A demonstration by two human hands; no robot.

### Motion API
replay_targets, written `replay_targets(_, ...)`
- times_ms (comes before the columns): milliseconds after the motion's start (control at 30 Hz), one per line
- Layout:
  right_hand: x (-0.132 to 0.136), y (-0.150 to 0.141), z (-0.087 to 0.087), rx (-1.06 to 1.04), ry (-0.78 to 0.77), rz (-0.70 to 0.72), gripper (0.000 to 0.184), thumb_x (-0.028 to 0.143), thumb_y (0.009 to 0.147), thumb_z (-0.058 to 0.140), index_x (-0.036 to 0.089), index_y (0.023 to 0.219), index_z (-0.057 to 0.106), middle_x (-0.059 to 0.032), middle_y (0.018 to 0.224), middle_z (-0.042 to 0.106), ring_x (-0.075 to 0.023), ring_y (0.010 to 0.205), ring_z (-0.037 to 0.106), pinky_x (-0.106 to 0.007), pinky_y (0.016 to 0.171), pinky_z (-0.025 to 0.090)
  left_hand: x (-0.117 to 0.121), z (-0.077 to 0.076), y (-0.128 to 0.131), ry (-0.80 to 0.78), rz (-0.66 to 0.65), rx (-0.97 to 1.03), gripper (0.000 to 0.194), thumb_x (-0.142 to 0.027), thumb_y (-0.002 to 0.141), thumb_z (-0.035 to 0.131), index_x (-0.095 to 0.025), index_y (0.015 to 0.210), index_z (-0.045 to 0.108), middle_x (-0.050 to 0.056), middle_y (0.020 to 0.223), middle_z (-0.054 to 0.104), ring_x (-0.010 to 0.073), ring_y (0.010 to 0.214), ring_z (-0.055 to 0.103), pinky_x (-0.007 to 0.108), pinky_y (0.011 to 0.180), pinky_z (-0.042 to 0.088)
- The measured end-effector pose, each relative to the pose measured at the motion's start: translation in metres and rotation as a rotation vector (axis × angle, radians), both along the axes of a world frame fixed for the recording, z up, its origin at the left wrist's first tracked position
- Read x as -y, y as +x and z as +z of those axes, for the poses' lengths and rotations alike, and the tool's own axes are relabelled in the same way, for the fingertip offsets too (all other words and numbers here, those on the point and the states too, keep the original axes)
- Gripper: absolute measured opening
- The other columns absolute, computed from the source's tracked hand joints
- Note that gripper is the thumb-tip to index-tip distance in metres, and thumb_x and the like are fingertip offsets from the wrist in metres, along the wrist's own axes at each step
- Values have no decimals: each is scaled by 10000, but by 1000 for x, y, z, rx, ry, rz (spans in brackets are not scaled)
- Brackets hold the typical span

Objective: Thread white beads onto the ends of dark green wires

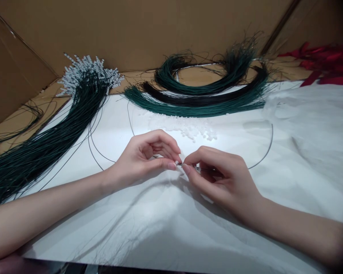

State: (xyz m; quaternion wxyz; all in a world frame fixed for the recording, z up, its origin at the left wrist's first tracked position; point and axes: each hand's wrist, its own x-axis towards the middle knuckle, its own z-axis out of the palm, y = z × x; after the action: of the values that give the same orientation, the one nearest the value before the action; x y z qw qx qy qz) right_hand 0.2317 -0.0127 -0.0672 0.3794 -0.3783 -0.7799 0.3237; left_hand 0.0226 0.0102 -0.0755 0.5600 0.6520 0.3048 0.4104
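Note:
In the middle of the view, my left hand pinches a tiny white bead between thumb and index finger. My right hand meets it fingertip to fingertip, closed on a thin dark wire. That wire runs back through the right hand and curves up on its far side. Small pale beads show by the right fingers, partly hidden. Just beyond both hands lies a scatter of white beads on the white sheet. Whether the wire passes through the pinched bead is too small to tell.
To the left lies a thick bundle of green wires with white beaded tips. Curved bundles of dark green wire sit behind the beads. Red ribbon and translucent plastic are at right. Cardboard walls enclose the back.

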Motion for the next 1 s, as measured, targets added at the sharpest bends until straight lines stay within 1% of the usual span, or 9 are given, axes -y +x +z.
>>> replay_targets(133, 0, 0, 0, -4, 5, -3, 177, 65, 839, 600, 216, 747, 604, 12, 637, 555, -105, 518, 458, -252, 447, 309, 0, 0, 0, -7, 0, 0, 217, -65, 788, 766, -168, 954, 671, 11, 872, 741, 101, 816, 720, 165, 773, 594)
replay_targets(300, -1, -1, 1, 3, 5, -11, 183, 61, 835, 590, 222, 748, 600, 8, 632, 556, -106, 501, 432, -255, 441, 300, 0, 1, 1, 0, 13, -8, 205, -85, 782, 776, -163, 939, 670, 19, 859, 743, 117, 805, 727, 180, 754, 603)
replay_targets(533, 0, 0, 1, -17, -3, 3, 191, 40, 829, 592, 211, 744, 605, 16, 620, 527, -98, 499, 416, -251, 440, 296, 0, 2, 2, -2, 2, -8, 210, -76, 786, 771, -167, 943, 668, 10, 859, 739, 102, 805, 723, 164, 757, 594)
replay_targets(800, 0, -1, 0, -16, -8, 22, 199, 26, 829, 585, 206, 744, 596, 19, 623, 516, -96, 505, 415, -250, 440, 293, 0, 1, 0, 29, 31, -51, 206, -99, 781, 780, -160, 939, 664, 22, 853, 745, 125, 792, 736, 186, 739, 603)
replay_targets(1000, 0, -1, -2, 4, -9, 28, 198, 18, 829, 589, 199, 748, 602, 25, 622, 512, -90, 500, 403, -244, 451, 299, 1, 2, 1, 62, 18, -56, 199, -71, 784, 770, -160, 931, 671, 8, 839, 732, 101, 781, 726, 159, 741, 594)
